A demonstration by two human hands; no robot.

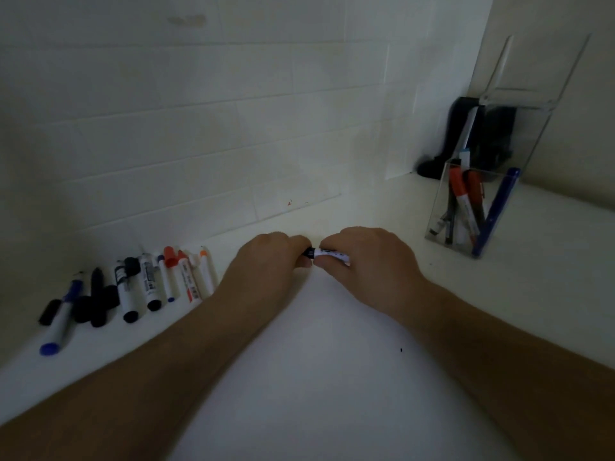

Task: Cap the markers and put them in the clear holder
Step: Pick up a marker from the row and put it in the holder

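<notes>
My right hand [369, 261] grips a white marker [329, 255] by its barrel, held level over the white table. My left hand [273, 257] pinches the black cap [308, 253] at the marker's left end; cap and barrel meet between my fingers. A clear holder [442, 207] stands at the right, with several red, black and blue markers [464, 201] leaning inside it. A row of loose markers and caps [143, 287] lies on the table at the left, along the wall.
A white tiled wall [199, 128] runs close behind the table. A black object [479, 138] stands in the far right corner behind the holder. A blue marker [60, 321] lies nearest the left edge.
</notes>
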